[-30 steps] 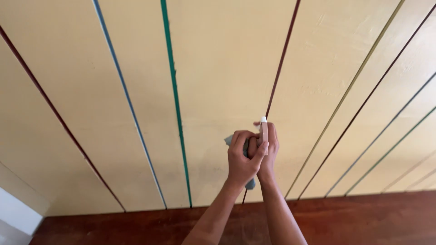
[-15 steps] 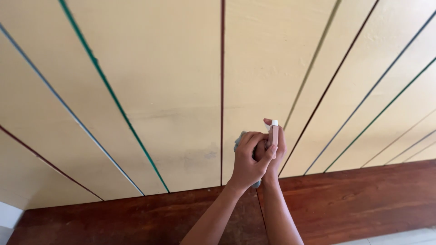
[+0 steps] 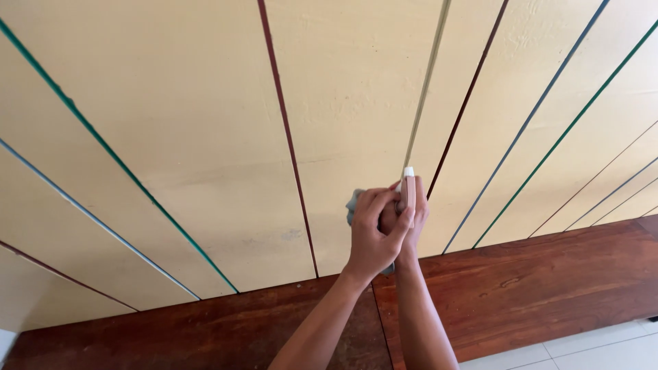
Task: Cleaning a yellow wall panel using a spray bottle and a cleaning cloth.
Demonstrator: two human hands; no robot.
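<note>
Both hands are closed together against the cream wall (image 3: 205,137): left hand (image 3: 370,233) grips a grey cloth (image 3: 352,204), right hand (image 3: 411,219) pinches a small white-tipped tool (image 3: 408,185)

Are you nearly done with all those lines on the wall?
Looks done: the green line, dark red line and other coloured lines run right down to the wooden ledge. In hand: the right hand presses a white-tipped tool on the pale line, the left hand clutching a grey cloth. Left: that pale line has no colour, so maybe just it.
</note>
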